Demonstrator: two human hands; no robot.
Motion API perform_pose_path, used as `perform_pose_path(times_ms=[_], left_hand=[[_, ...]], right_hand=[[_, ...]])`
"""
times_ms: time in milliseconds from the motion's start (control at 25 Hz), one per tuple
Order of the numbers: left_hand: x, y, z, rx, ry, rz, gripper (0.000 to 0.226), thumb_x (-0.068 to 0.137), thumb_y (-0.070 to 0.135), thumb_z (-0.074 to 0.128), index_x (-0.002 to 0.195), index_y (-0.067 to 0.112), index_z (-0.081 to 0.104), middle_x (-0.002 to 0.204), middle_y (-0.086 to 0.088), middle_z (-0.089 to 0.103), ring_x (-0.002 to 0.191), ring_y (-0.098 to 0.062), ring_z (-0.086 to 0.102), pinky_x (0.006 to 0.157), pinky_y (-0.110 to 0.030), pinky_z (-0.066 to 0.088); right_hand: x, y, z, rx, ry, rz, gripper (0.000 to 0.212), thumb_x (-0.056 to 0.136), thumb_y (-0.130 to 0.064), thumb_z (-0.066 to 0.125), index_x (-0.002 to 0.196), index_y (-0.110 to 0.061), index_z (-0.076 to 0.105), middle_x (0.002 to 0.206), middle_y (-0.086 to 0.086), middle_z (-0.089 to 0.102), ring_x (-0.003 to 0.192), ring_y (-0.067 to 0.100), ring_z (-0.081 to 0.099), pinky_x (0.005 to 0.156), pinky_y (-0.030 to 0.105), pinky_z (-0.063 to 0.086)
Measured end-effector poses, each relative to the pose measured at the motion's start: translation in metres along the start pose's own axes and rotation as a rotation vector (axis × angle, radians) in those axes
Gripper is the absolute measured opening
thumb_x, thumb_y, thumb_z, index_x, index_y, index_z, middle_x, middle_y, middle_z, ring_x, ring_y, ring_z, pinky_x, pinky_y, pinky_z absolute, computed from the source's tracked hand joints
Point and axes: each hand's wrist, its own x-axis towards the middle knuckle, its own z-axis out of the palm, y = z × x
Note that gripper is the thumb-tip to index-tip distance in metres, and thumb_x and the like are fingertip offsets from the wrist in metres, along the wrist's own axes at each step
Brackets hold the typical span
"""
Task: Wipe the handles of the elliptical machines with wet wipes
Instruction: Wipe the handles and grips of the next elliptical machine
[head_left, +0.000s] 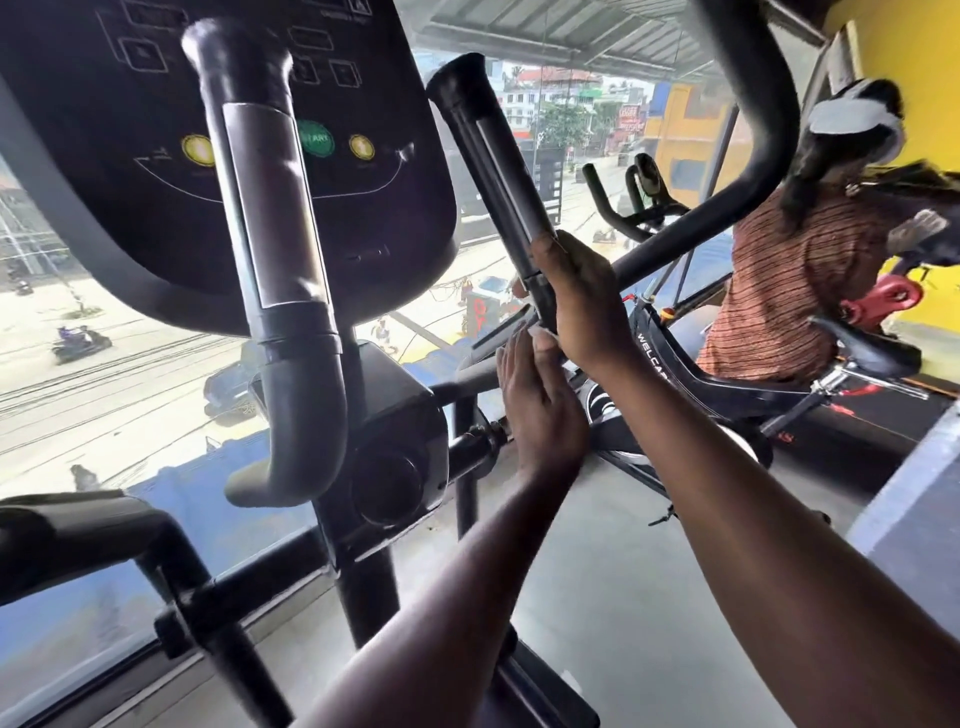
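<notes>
Handles of the elliptical machine rise in front of you: the left handle (270, 218), with its metal sensor strip, stands before the dark console (156, 171), whose green start button (317, 138) shows just beside it. Further right, the right handle (493, 166) tilts up and away toward the window (104, 364). Your left hand (540, 410) reaches up just below that handle's base, fingers straight and close together, the tips near your other hand; whether it touches the tube is unclear. Your right hand (576, 301) grips the lower part of the right handle, fingers wrapped round it. A small pale scrap shows between the two hands, too small to say whether it is a wipe. At far right, another person in a striped top (779, 291) sits at a spin bike (727, 374) near the yellow wall (909, 62).
</notes>
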Motion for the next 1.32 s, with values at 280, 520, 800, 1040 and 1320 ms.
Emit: perform_pose_path(times_ms=[280, 520, 800, 1040, 1320], left_hand=[[0.037, -0.077, -0.029, 0.197, -0.068, -0.257, 0.032, 0.098, 0.039, 0.028, 0.071, 0.034, 0.045, 0.079, -0.004, 0.057, 0.091, -0.035, 0.056, 0.087, -0.051, 0.046], [0.009, -0.024, -0.006, 0.072, -0.044, 0.016, 0.036, 0.1, 0.028, 0.028, 0.082, 0.012, 0.053, 0.085, -0.003, 0.056, 0.089, -0.027, 0.052, 0.083, -0.038, 0.041], [0.027, -0.101, -0.026, 0.178, 0.031, -0.055, 0.035, 0.103, 0.03, 0.027, 0.092, 0.018, 0.058, 0.09, -0.001, 0.06, 0.091, -0.03, 0.057, 0.083, -0.052, 0.048], [0.039, -0.105, -0.027, 0.189, 0.072, -0.239, 0.043, 0.096, 0.032, 0.025, 0.088, 0.009, 0.06, 0.09, -0.013, 0.063, 0.094, -0.036, 0.057, 0.085, -0.048, 0.044], [0.017, -0.073, -0.01, 0.095, 0.031, 0.056, 0.034, 0.104, 0.03, 0.026, 0.098, 0.018, 0.058, 0.095, -0.001, 0.06, 0.093, -0.031, 0.055, 0.081, -0.052, 0.049]], right_hand=[[-0.002, 0.0, 0.003, -0.01, 0.118, -0.064, 0.036, 0.089, -0.051, 0.045, 0.066, -0.023, 0.049, 0.058, 0.019, 0.05, 0.057, 0.036, 0.05, 0.059, 0.053, 0.043], [-0.003, 0.002, 0.004, 0.028, 0.145, -0.096, 0.032, 0.089, -0.048, 0.046, 0.065, -0.028, 0.05, 0.06, 0.027, 0.049, 0.056, 0.041, 0.047, 0.056, 0.053, 0.041], [-0.003, 0.002, 0.005, 0.055, 0.138, -0.099, 0.032, 0.091, -0.043, 0.044, 0.062, -0.028, 0.047, 0.059, 0.024, 0.048, 0.055, 0.035, 0.045, 0.056, 0.046, 0.038], [-0.005, -0.001, 0.005, 0.091, 0.12, -0.08, 0.033, 0.09, -0.044, 0.045, 0.062, -0.028, 0.048, 0.057, 0.025, 0.047, 0.053, 0.031, 0.043, 0.055, 0.049, 0.037], [-0.004, 0.002, 0.007, 0.124, 0.122, -0.067, 0.033, 0.089, -0.044, 0.046, 0.061, -0.027, 0.046, 0.055, 0.011, 0.045, 0.054, 0.026, 0.043, 0.055, 0.046, 0.037]])
